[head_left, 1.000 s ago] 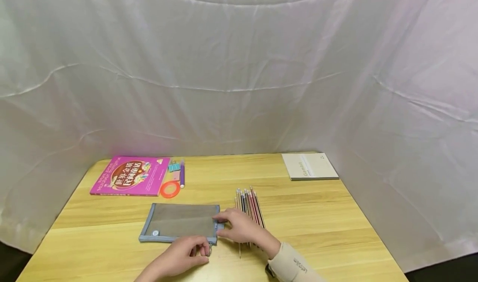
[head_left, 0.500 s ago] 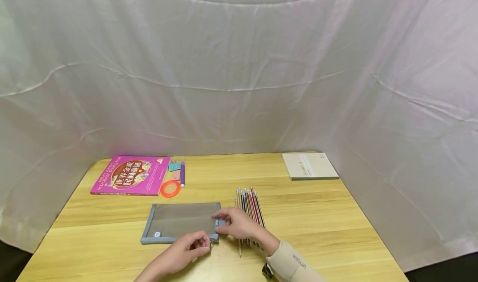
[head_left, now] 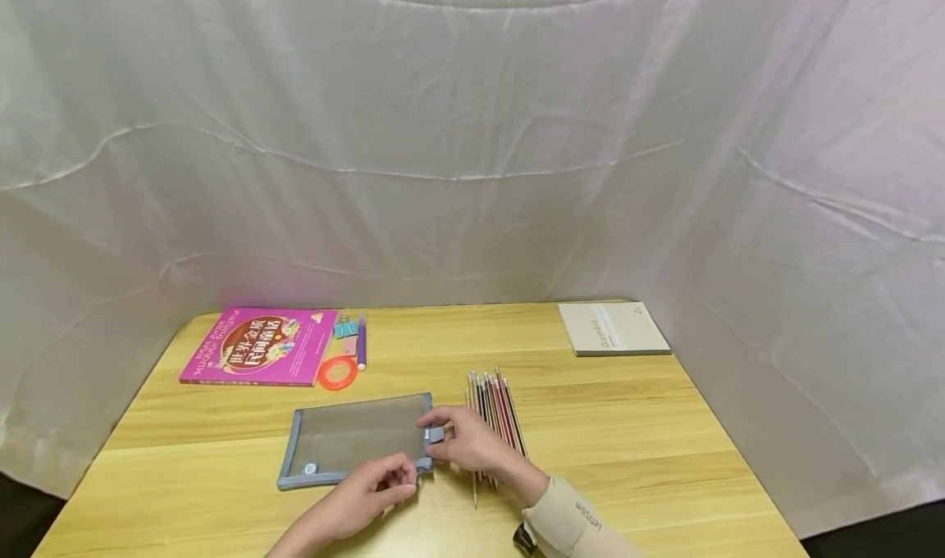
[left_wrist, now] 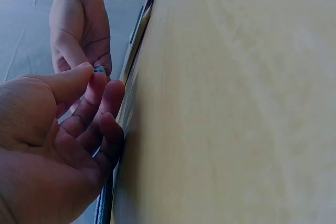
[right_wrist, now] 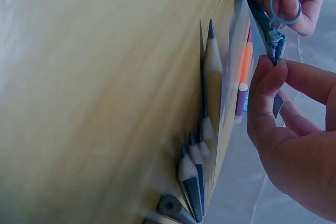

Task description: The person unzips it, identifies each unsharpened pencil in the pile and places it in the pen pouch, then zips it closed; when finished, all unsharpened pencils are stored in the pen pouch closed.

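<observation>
A see-through grey zip pouch (head_left: 354,436) with blue edging lies on the table, its right side raised a little. With thumb and fingers, my right hand (head_left: 475,443) pinches the pouch's right edge beside a small fabric tab (head_left: 437,434). My left hand (head_left: 375,494) is at the near right corner, fingertips pinching the zipper pull, whose metal ring (right_wrist: 271,12) shows in the right wrist view. Several pencils (head_left: 504,410) lie in a bundle, partly under my right hand and wrist, with sharpened tips (right_wrist: 211,30) towards me.
At the back left lies a pink book (head_left: 299,361), with an orange tape roll (head_left: 324,375), blue clip (head_left: 344,330), pink block (head_left: 349,347) and purple marker (head_left: 361,346) next to it. A pale notebook (head_left: 627,328) rests back right. Grey curtains (head_left: 458,230) enclose the table.
The pouch has turned slightly, and its right side has risen with my right hand. My left hand has shifted slightly up towards the pouch's corner. The pencils stay put.
</observation>
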Action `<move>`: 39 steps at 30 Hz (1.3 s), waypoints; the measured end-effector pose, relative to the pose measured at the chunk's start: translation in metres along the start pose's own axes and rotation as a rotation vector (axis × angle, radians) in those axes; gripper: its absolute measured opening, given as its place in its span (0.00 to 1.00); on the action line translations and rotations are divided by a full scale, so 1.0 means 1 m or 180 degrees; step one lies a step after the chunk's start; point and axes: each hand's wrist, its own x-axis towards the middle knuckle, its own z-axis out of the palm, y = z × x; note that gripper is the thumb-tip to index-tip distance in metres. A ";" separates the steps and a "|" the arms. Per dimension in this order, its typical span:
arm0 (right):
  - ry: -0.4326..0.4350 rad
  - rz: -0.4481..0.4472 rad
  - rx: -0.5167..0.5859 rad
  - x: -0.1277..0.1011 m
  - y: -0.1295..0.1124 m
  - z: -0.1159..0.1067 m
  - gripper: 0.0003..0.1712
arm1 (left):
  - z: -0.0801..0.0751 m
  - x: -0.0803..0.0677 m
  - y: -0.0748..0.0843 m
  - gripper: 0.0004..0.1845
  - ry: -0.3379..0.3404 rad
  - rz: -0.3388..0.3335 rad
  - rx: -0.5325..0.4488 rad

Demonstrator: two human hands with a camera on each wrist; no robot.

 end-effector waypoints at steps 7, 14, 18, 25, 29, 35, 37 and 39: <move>0.0040 0.0008 -0.0011 0.001 -0.001 0.002 0.25 | 0.000 -0.001 0.000 0.05 0.0033 0.0007 0.0012; 0.0107 0.0037 -0.0023 0.000 -0.001 0.002 0.26 | -0.004 -0.003 0.001 0.06 0.0076 -0.0019 0.0039; 0.0156 0.0057 0.0018 -0.001 -0.002 0.001 0.27 | -0.006 -0.004 0.001 0.06 0.0102 -0.0027 0.0112; 0.0226 0.0033 -0.0012 -0.002 -0.004 0.000 0.28 | -0.008 -0.006 0.000 0.07 0.0128 0.0061 0.0099; 0.0266 0.0029 -0.0059 -0.002 -0.004 -0.001 0.27 | -0.012 -0.011 -0.002 0.06 0.0193 0.0052 0.0150; 0.0238 -0.0001 -0.0030 -0.004 0.001 -0.005 0.26 | -0.022 -0.022 -0.008 0.06 0.0236 0.0093 0.0168; 0.0265 -0.0026 -0.0085 -0.004 0.003 -0.009 0.25 | -0.027 -0.025 -0.010 0.06 0.0264 0.0141 0.0202; 0.0306 -0.0065 -0.0161 -0.004 0.004 -0.013 0.25 | -0.032 -0.028 -0.011 0.06 0.0294 0.0163 0.0213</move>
